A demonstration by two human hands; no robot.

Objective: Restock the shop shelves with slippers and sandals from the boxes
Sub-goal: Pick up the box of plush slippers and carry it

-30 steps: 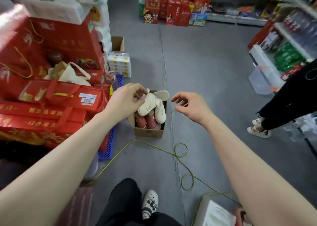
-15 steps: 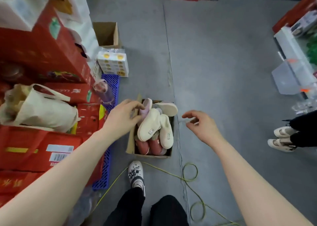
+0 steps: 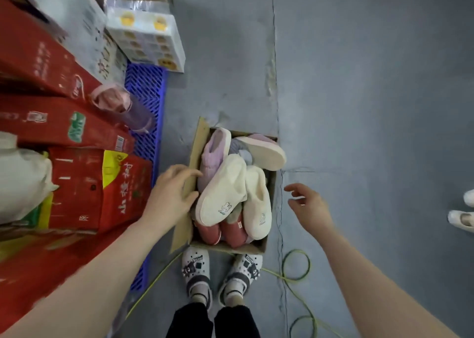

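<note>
The cardboard box (image 3: 252, 248) full of slippers (image 3: 223, 196) stands in the centre of the frame. The left hand (image 3: 171, 194) rests on its left flap with fingers almost straight, gripping nothing. The right hand (image 3: 309, 208), loosely open and empty, hovers just right of the box.

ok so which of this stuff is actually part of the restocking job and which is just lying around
Part of the job: cardboard box; cream slippers, lilac slipper, red slippers in it; left hand at the box's wall; right hand beside it, empty.

Just lying about: red gift boxes, blue plastic pallet, green cord, white wrapped pack, pink-capped bottle.
</note>
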